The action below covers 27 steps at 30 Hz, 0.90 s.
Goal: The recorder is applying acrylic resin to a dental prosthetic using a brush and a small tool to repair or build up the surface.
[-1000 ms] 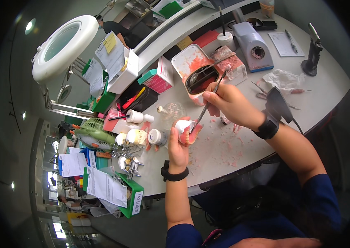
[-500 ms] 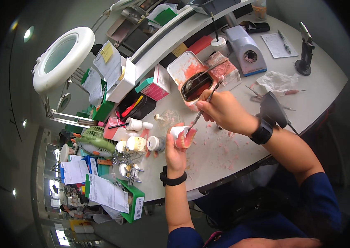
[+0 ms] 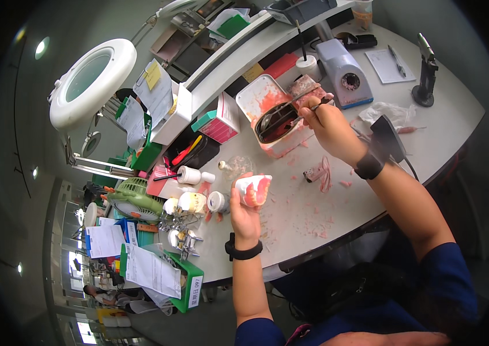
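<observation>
My left hand [image 3: 244, 218] is closed around a white plaster dental model [image 3: 245, 184] carrying a pink wax denture base with teeth [image 3: 256, 194], held above the bench. Farther right, my right hand [image 3: 336, 132] grips a thin wax carving tool [image 3: 321, 103] with a dark handle. The tool's tip is by the right side of an open white box [image 3: 282, 151], smeared with pink wax and holding a dark, shiny oval pan [image 3: 273, 128]. Behind the hand is a wax-covered block [image 3: 306, 87]. A curled pink wax piece [image 3: 326, 176] lies on the bench between my hands.
Pink wax scraps [image 3: 313, 222] litter the bench. A grey-blue machine [image 3: 345, 72] stands at the back right, near a notepad [image 3: 387, 64] and a black stand [image 3: 424, 81]. To the left are a glass bottle [image 3: 238, 165], jars, articulators [image 3: 184, 239], a green fan [image 3: 135, 199] and a magnifier lamp [image 3: 91, 83].
My right hand has moved away from the dental model, up and to the right, taking the tool to the wax box. My left hand still holds the model in nearly the same place.
</observation>
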{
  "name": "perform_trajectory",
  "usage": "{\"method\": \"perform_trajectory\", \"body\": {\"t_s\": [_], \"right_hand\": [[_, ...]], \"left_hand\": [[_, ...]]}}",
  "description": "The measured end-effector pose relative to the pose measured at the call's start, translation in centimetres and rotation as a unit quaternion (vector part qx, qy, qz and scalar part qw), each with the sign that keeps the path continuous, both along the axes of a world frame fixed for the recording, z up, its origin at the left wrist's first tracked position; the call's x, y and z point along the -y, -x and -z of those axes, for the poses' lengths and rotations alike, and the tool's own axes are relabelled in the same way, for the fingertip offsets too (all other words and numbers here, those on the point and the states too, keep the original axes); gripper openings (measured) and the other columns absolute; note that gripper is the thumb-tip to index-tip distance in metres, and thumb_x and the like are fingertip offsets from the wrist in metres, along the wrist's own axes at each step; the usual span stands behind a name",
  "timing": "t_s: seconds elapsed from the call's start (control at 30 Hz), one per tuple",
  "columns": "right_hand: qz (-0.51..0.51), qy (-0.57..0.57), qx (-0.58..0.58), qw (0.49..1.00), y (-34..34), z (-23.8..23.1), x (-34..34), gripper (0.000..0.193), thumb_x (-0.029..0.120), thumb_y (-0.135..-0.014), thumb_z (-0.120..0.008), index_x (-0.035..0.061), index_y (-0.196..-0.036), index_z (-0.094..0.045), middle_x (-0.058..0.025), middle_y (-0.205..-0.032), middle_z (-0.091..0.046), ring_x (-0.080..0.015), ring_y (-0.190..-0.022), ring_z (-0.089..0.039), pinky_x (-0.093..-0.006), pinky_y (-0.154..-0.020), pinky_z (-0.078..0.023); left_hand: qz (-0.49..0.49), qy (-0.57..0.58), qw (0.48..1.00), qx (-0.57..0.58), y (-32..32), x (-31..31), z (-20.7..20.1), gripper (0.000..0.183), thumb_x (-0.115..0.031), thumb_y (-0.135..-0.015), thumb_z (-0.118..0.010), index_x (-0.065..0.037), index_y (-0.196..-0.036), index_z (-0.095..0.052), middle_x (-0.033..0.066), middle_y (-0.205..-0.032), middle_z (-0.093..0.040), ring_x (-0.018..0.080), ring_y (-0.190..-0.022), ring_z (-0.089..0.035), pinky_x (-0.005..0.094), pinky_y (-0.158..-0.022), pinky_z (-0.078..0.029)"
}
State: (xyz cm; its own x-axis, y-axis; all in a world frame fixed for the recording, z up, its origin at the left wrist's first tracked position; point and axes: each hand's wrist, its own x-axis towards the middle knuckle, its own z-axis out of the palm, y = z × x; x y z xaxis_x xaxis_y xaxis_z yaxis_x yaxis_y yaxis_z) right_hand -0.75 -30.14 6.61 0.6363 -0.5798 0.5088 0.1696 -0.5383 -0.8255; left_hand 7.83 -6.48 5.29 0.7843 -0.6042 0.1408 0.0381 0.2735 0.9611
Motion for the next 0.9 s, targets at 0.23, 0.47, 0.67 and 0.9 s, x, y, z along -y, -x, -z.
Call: {"method": "perform_trajectory", "body": {"t_s": [0.23, 0.47, 0.67, 0.9], "right_hand": [[-0.060, -0.170, 0.175, 0.968, 0.1, -0.4, -0.3, 0.025, 0.020, -0.096, -0.046, -0.0011, -0.086, -0.055, -0.0096, -0.067, -0.058, -0.0182, -0.063, -0.058, -0.0304, -0.058, -0.045], [-0.251, -0.256, 0.055, 0.932, 0.9, -1.1, -2.1, 0.032, 0.026, -0.098, -0.045, -0.0001, -0.083, -0.056, -0.0037, -0.066, -0.057, -0.0098, -0.060, -0.054, -0.0240, -0.059, -0.044], [-0.240, -0.259, 0.022, 0.935, 1.3, -1.9, -3.4, 0.033, 0.025, -0.098, -0.046, -0.0011, -0.082, -0.057, -0.0036, -0.068, -0.057, -0.0096, -0.059, -0.054, -0.0244, -0.057, -0.045], [-0.226, -0.232, 0.024, 0.946, 1.4, -2.0, -3.7, 0.028, 0.021, -0.098, -0.047, -0.0008, -0.082, -0.055, -0.0029, -0.068, -0.056, -0.0081, -0.059, -0.054, -0.0236, -0.054, -0.044]], "left_hand": [[-0.002, 0.007, 1.000, -0.006, -0.1, 0.0, 0.0, 0.049, -0.038, -0.095, -0.033, 0.000, -0.123, -0.047, 0.0166, -0.116, -0.059, 0.0211, -0.105, -0.058, 0.0281, -0.080, -0.047], [0.026, -0.013, 0.999, 0.012, 0.1, 0.0, -0.4, 0.051, -0.042, -0.092, -0.035, -0.003, -0.122, -0.047, 0.0144, -0.116, -0.057, 0.0233, -0.108, -0.056, 0.0332, -0.093, -0.042], [0.045, -0.019, 0.998, 0.028, 0.4, 0.3, -0.5, 0.051, -0.042, -0.092, -0.034, -0.002, -0.122, -0.047, 0.0163, -0.117, -0.057, 0.0263, -0.109, -0.056, 0.0346, -0.094, -0.042], [0.052, -0.029, 0.998, 0.038, 0.7, 0.5, -0.6, 0.052, -0.042, -0.092, -0.034, -0.002, -0.122, -0.046, 0.0173, -0.118, -0.056, 0.0277, -0.108, -0.057, 0.0348, -0.092, -0.043]]}}
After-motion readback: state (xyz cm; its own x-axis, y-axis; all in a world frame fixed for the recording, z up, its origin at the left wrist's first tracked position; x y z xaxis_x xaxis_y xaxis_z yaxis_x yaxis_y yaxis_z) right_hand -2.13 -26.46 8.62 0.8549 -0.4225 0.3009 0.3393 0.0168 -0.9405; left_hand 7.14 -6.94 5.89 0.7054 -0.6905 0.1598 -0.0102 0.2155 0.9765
